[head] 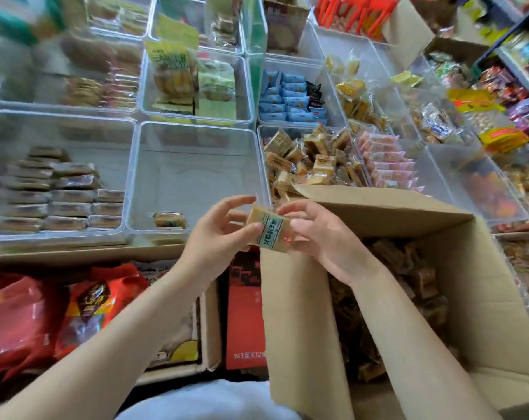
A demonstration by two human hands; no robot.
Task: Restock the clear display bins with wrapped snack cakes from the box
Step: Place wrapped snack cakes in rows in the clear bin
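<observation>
I have one wrapped snack cake between my two hands, held in the air over the near edge of the shelf, at the left flap of the open cardboard box. My left hand comes up from seven o'clock with the palm turned toward me; its thumb presses the cake's left edge and the fingers curl loosely above it. My right hand comes in from five o'clock, thumb and fingertips pinching the cake's right end. Both forearms are bare and angle inward.

The box sits at four o'clock, heaped with more wrapped cakes (too many and too shadowed to count). At eleven o'clock from my hands the clear bin holds exactly one cake, lying near its front wall. The bin at one o'clock is piled with the same tan cakes, jumbled past counting. At nine o'clock another bin holds brown wrapped bars in three rows, blurred. Below the shelf at seven o'clock lie red snack bags.
</observation>
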